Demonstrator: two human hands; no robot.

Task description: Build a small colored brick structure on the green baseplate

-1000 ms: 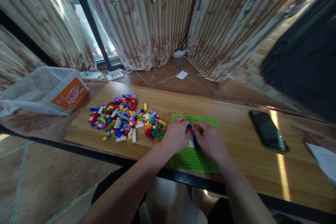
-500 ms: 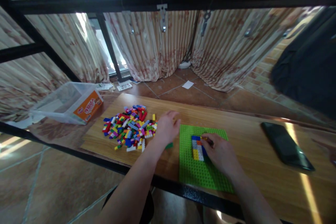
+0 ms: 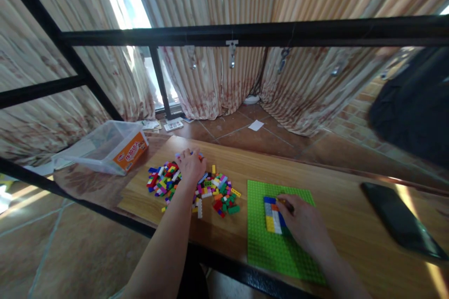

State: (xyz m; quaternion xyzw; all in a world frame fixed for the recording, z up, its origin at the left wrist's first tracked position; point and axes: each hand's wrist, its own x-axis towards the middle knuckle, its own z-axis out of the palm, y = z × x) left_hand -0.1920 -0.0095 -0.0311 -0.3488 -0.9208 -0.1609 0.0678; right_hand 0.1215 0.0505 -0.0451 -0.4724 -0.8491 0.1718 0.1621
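My left hand (image 3: 191, 167) reaches into the far side of a pile of loose toy bricks (image 3: 171, 177), its fingers spread over them. Some bricks lie hidden beneath it. On the right, my right hand (image 3: 302, 218) is closed at the upper right corner of a small block of joined bricks (image 3: 270, 215) in blue, grey, yellow, white and orange. A bit of yellow shows at the pinched fingertips, apparently a toy brick, mostly covered by the fingers. The joined bricks sit on a green studded baseplate (image 3: 257, 250).
A clear plastic box (image 3: 94, 149) with an orange label stands beyond the left end of the wooden board (image 3: 224, 233). A black phone (image 3: 400, 219) lies at the right. A black metal bar (image 3: 252, 35) crosses above, with curtains behind.
My left hand has moved left from beside the baseplate onto the brick pile, uncovering bricks at its right side. My right hand stays at the joined bricks. The camera view has shifted.
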